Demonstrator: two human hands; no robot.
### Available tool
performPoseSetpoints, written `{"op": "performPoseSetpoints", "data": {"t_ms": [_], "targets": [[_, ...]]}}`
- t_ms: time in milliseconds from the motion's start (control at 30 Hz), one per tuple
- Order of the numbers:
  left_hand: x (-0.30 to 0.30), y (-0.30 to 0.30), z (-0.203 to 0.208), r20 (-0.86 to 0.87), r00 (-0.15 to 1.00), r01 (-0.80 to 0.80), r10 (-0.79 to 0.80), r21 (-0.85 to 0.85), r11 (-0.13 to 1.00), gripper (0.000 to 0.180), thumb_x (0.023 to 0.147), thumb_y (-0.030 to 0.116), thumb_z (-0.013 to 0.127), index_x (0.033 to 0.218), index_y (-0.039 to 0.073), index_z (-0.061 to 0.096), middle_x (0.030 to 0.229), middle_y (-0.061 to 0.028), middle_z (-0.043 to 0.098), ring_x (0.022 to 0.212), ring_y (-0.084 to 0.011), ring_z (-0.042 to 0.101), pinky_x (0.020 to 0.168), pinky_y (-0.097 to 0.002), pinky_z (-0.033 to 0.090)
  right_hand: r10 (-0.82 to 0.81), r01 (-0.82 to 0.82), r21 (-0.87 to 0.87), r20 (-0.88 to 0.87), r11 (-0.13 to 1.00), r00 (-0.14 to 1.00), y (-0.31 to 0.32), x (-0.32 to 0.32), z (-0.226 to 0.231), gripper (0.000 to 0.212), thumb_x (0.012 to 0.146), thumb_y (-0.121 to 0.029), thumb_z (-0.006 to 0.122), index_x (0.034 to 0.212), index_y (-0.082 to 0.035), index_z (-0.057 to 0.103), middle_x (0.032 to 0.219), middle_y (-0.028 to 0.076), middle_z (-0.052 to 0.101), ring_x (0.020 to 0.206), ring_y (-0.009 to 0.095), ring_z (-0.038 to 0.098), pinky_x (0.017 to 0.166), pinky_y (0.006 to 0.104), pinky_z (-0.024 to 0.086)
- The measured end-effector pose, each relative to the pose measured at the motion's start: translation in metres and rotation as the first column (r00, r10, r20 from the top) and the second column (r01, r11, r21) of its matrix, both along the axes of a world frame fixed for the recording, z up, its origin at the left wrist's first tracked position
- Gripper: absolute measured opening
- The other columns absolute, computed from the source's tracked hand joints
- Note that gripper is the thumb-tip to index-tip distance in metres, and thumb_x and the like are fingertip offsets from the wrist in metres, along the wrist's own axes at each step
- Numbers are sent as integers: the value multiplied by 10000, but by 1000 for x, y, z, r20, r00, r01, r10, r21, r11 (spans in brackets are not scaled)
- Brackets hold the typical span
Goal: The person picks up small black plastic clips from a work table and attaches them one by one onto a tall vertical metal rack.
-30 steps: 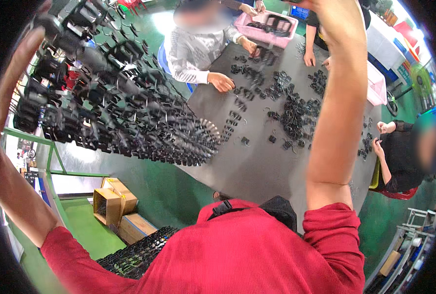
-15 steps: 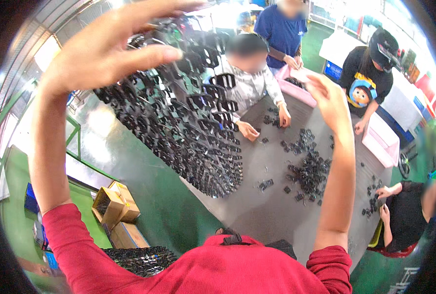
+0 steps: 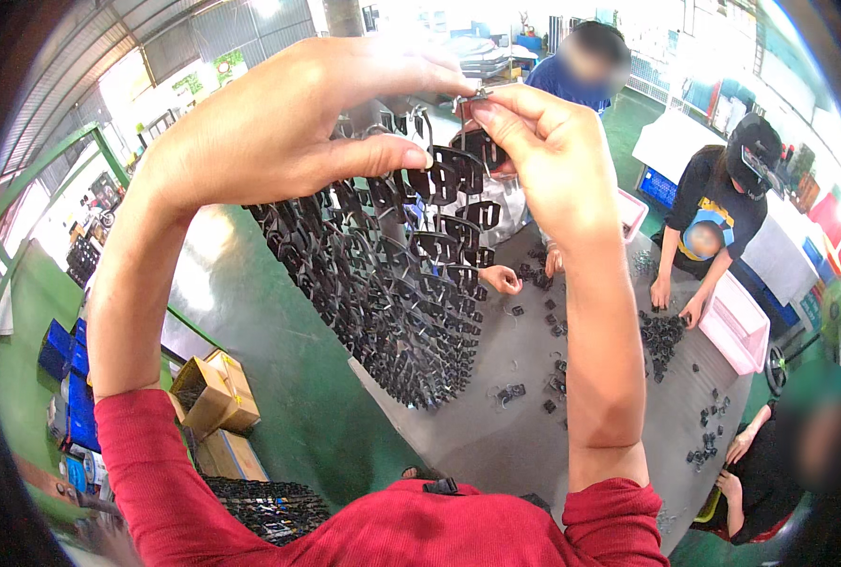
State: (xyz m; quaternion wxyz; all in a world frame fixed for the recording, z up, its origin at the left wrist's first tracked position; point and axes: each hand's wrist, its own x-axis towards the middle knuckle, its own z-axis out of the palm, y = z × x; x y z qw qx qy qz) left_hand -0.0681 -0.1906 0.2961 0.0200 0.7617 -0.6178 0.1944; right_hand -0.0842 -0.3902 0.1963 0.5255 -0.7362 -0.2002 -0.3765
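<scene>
A tall hanging rack [image 3: 373, 283] dense with small black ring-shaped parts on metal hooks stands in front of me. At its top, my left hand [image 3: 288, 132] is raised with fingers stretched forward and thumb apart; glare washes out some fingers. My right hand [image 3: 557, 161] is closed in a pinch at the rack's upper right corner. Between its thumb and fingers is a small black part with a metal hook [image 3: 472, 98]. More black ring-shaped parts [image 3: 482, 210] hang just below. Whether the fingertips of my left hand touch the hook, I cannot tell.
A grey table [image 3: 458, 435] carries scattered piles of small black parts [image 3: 661, 342]. Several people work around it, one in a black cap [image 3: 751, 142] beside a pink tray [image 3: 734, 321]. Cardboard boxes [image 3: 217, 392] stand lower left, near another filled rack [image 3: 265, 510].
My right hand has come left and inward to the rack's top corner, close to my left hand. The left hand has shifted right and slightly down in the picture; the view has tilted up.
</scene>
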Motion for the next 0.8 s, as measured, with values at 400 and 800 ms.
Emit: {"op": "performPoseSetpoints", "data": {"t_ms": [400,800], "targets": [[-10,-3,-1,28,997,-72,72,20,997,501,819,254,635,1267,77,500,1279,-159,512,1198,-341,474,1001,-409,379,-127,168,274,-160,947,979,-74,-36,-21,229,892,-192,584,995,4,643,828,55,646,708,119,618,630,225,482],[9,-6,3,86,993,71,-77,68,995,524,843,208,575,1313,38,417,1343,-188,428,1268,-334,392,1059,-413,302,-850,536,-664,-348,521,395,-239,-66,-149,331,723,-202,656,1010,-38,654,917,168,667,889,313,639,811,390,474]]}}
